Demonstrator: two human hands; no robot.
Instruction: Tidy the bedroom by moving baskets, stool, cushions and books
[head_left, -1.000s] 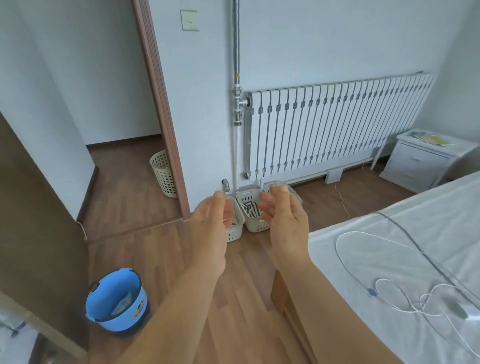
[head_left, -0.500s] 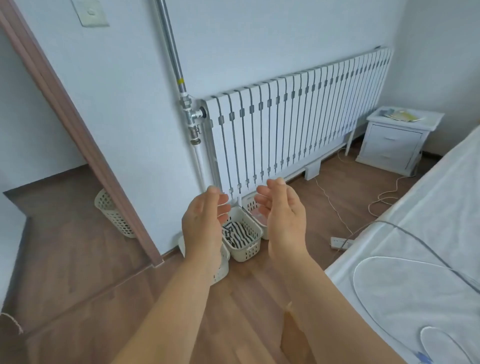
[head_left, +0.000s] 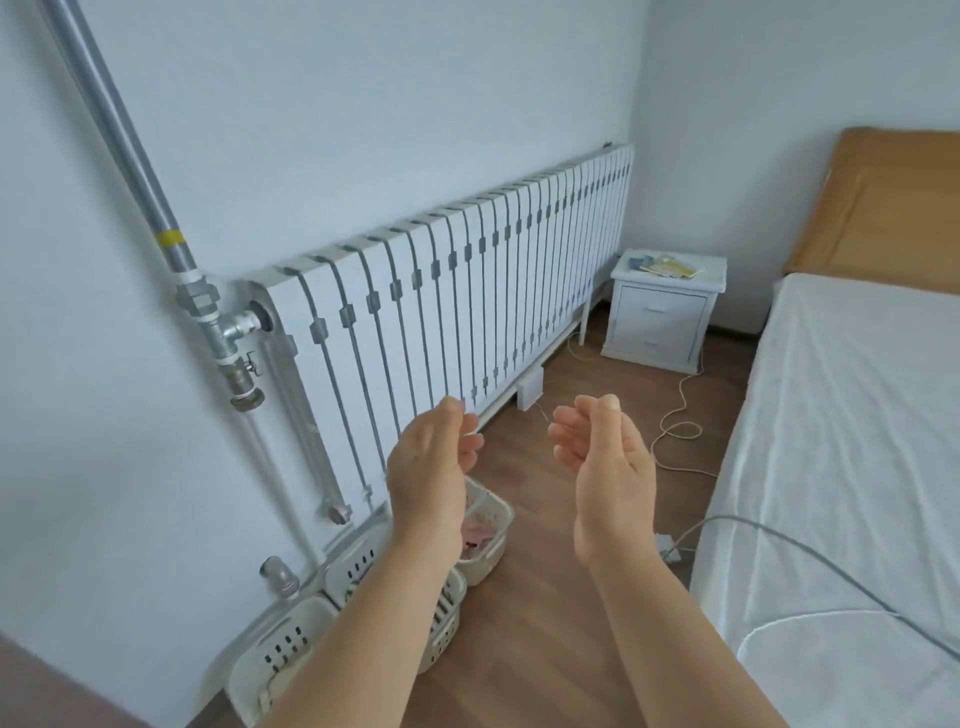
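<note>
Two hands, left hand (head_left: 431, 467) & right hand (head_left: 605, 467), fingers relaxed, empty, forearms partly hiding three baskets (head_left: 488, 525) by radiator (head_left: 467, 291).

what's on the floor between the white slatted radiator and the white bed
In the head view, bare brown wood floor with a thin pale cable looping across it lies between radiator and bed.
</note>
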